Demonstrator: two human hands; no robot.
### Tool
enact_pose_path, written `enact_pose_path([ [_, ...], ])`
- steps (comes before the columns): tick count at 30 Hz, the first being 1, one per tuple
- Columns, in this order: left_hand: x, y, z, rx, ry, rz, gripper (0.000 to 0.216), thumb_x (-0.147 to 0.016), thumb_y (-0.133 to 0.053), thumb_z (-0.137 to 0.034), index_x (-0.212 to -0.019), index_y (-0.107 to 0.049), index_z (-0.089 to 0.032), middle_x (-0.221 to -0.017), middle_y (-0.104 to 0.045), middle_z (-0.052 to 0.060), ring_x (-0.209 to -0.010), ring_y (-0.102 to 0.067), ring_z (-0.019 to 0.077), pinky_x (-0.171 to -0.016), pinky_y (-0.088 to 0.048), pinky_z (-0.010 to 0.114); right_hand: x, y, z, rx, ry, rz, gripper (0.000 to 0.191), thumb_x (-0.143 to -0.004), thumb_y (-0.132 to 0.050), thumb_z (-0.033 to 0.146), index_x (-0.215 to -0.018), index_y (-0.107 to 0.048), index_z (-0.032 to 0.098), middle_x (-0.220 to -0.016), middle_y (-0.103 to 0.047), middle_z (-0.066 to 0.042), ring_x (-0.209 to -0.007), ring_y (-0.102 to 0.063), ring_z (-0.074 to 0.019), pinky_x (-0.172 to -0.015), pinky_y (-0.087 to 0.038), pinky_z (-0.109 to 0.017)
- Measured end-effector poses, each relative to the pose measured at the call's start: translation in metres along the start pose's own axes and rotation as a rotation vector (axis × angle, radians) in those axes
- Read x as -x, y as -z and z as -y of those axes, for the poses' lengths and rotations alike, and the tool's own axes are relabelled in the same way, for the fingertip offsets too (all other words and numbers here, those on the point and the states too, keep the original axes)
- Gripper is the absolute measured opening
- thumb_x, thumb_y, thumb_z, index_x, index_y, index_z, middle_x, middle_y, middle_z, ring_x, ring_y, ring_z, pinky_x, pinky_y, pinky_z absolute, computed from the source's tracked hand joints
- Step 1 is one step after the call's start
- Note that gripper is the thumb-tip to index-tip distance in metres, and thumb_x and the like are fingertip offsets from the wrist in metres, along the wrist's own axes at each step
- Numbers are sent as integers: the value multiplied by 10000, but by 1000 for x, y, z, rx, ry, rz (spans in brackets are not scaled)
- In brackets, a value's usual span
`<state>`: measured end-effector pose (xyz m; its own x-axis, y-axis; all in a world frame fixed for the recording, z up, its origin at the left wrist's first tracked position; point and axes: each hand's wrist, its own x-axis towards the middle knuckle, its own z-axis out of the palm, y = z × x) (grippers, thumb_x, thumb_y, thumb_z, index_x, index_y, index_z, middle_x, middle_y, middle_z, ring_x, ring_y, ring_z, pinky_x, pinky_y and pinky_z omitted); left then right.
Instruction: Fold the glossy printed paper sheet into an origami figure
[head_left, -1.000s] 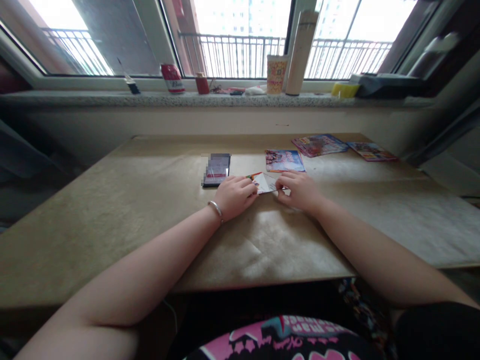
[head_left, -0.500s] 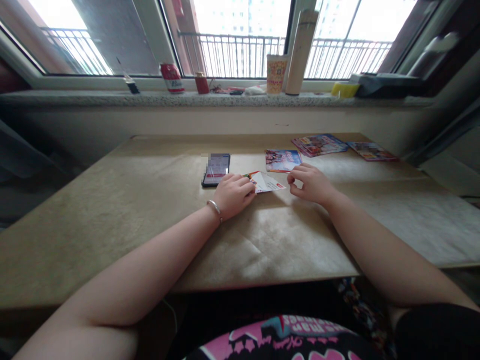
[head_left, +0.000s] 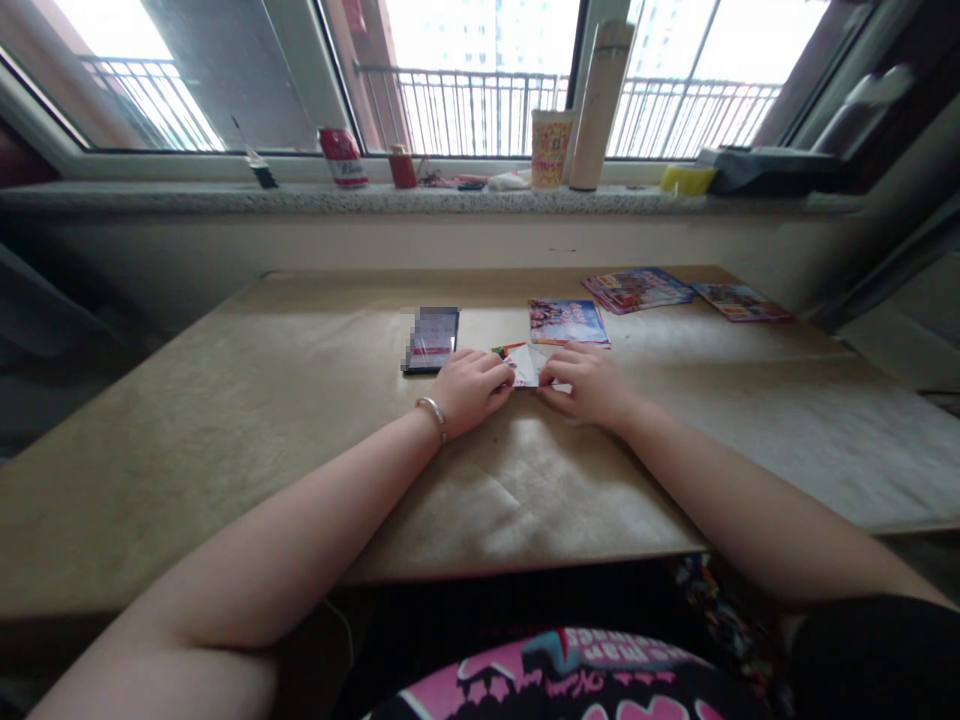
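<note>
A folded sheet of printed paper (head_left: 526, 365), mostly white with coloured patches at its left, lies on the table between my hands. My left hand (head_left: 474, 385), with a silver bangle at the wrist, presses its closed fingers on the paper's left end. The right end is pinched between the thumb and fingers of my right hand (head_left: 589, 385), which covers part of it. Just beyond my left hand lies a phone (head_left: 433, 340) with its screen lit. Behind the paper, close to my right fingers, is a small stack of printed leaflets (head_left: 568, 321).
A spread pile of leaflets (head_left: 637, 289) and another pile (head_left: 741, 301) lie at the table's back right. On the windowsill (head_left: 420, 200) stand a red can (head_left: 342, 157), a patterned cup (head_left: 552, 150), a tall bottle (head_left: 601, 105) and a yellow object (head_left: 688, 180).
My right hand has moved left and inward from beside the paper and now grips its right end. My left hand has stayed on the left end.
</note>
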<state>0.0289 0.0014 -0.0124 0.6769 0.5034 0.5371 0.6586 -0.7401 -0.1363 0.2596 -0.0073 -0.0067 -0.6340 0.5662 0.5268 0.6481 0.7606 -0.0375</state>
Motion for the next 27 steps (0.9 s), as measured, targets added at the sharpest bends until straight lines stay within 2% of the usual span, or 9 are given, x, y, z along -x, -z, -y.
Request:
enact_pose_path([
  [5, -2, -1, 0, 17, -65, -15, 210, -917, -488, -293, -805, -645, -209, -854, -670, 18, -879, -598, 176, -839, -405, 310, -5, -4, 11, 59, 19, 11, 95, -833, -574, 247, -769, -631, 207, -788, -653, -39, -785, -520, -198, -720, -380, -322],
  [10, -1, -1, 0, 37, -50, -14, 192, -899, -511, -285, -790, -650, -210, -850, -675, 19, -864, -602, 167, -847, -401, 316, -6, -4, 13, 32, 35, 6, 89, -819, -573, 220, -759, -638, 211, -771, -657, -32, -792, -514, -199, -748, -389, -324],
  [20, 2, 5, 7, 64, -1, 5, 191, -892, -517, -285, -780, -650, -204, -890, -699, 21, -829, -603, 161, -825, -385, 323, 2, 8, -11, -131, 5, 11, 78, -768, -585, 172, -710, -624, 208, -710, -640, -25, -749, -536, -184, -750, -410, -320],
  [27, 4, 2, 18, 117, 99, 22, 141, -852, -571, -289, -770, -641, -197, -858, -695, 17, -814, -608, 167, -812, -384, 324, 8, 10, -31, -180, -32, 17, 70, -750, -595, 182, -690, -620, 208, -650, -602, -8, -698, -526, -168, -757, -403, -319],
])
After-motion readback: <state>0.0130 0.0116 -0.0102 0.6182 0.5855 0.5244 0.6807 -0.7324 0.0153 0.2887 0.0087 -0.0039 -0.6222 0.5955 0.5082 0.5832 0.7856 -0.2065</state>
